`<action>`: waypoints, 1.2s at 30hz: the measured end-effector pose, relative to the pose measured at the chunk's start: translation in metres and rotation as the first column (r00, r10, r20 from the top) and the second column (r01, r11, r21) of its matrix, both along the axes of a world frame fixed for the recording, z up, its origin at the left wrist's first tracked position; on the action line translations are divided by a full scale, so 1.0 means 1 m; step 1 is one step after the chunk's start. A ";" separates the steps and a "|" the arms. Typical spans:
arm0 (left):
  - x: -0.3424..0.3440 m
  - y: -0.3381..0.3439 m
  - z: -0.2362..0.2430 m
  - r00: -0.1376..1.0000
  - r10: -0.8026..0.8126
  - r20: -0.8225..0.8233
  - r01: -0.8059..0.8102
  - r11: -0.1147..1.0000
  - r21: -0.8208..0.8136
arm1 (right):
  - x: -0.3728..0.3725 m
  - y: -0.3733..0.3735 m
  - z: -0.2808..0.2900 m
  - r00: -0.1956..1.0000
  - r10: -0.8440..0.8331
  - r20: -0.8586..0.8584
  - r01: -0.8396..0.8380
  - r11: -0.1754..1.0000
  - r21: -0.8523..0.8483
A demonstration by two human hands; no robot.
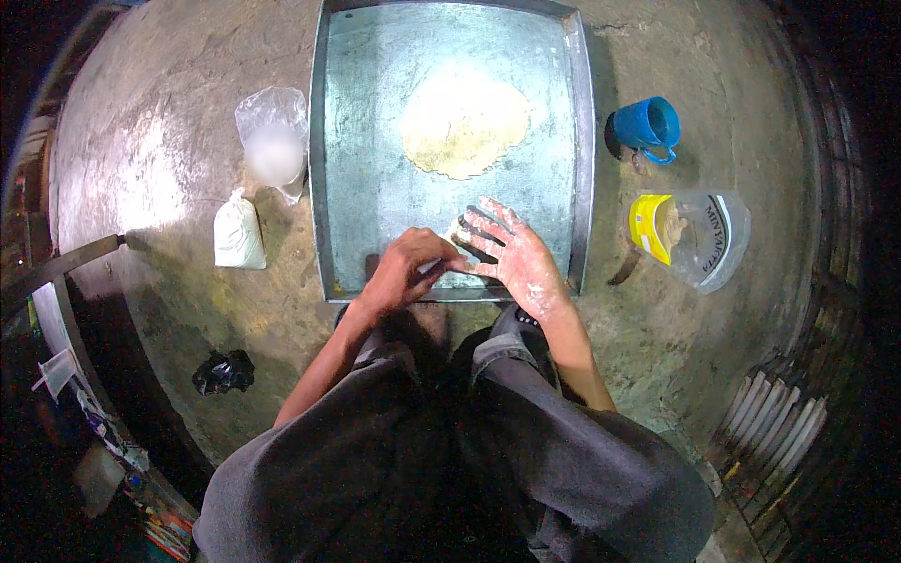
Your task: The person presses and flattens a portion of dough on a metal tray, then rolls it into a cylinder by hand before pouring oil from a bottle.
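Observation:
A shallow metal tray [361,178] lies on the floor before me, with a flat, pale yellow round of dough [465,122] on its far half. Over the tray's near end, my right hand [522,258] has its fingers spread, whitish residue coating them and the skin near the wrist. My left hand [411,267] is closed, its bent fingertips pinching at the end of the right hand's lowest finger. Whether anything small sits in that pinch is hidden. A small pale lump [460,231] shows beside the right fingers; I cannot tell whether it touches them.
Left of the tray are a clear plastic bag with white contents [275,155] and a tied bag of white powder [239,230]. A blue mug [648,129] and a yellow-and-clear plastic pouch [696,235] lie right. Black crumpled plastic [223,372] is at lower left.

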State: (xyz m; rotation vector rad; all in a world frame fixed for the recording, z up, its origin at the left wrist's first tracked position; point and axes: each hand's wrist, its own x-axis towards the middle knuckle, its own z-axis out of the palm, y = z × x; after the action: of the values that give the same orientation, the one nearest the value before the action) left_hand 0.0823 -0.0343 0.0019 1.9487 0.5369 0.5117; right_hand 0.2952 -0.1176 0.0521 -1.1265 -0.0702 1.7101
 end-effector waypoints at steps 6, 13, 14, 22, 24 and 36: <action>-0.005 0.019 -0.001 0.962 0.270 -0.053 -0.265 0.961 0.080 | -0.008 -0.010 -0.022 0.551 0.065 0.832 -0.282 0.953 0.112; -0.006 0.010 -0.002 0.936 0.314 -0.157 -0.263 0.923 0.281 | -0.044 -0.018 -0.051 -0.335 0.149 0.930 -0.480 0.823 -0.305; -0.008 0.009 -0.005 0.936 0.303 -0.179 -0.251 0.932 0.262 | -0.047 -0.019 -0.052 -0.230 0.141 0.963 -0.548 0.799 -0.248; -0.016 0.006 -0.013 0.918 0.336 -0.210 -0.289 0.931 0.223 | -0.034 -0.002 -0.033 0.103 0.149 0.983 -0.620 0.783 -0.054; -0.012 0.008 -0.008 0.913 0.349 -0.210 -0.289 0.919 0.270 | -0.033 0.006 -0.047 -0.060 0.018 0.998 -0.645 0.763 -0.053; -0.025 0.009 0.004 0.927 0.256 -0.276 -0.173 0.941 0.293 | -0.020 -0.015 -0.053 -0.104 -0.045 0.994 -0.582 0.813 -0.025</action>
State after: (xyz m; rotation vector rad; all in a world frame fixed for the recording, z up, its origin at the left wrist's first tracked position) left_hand 0.0572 -0.0250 0.0062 2.2566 0.9339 0.4315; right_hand 0.2747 -0.1324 -0.0012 -1.8535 -1.7488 0.5968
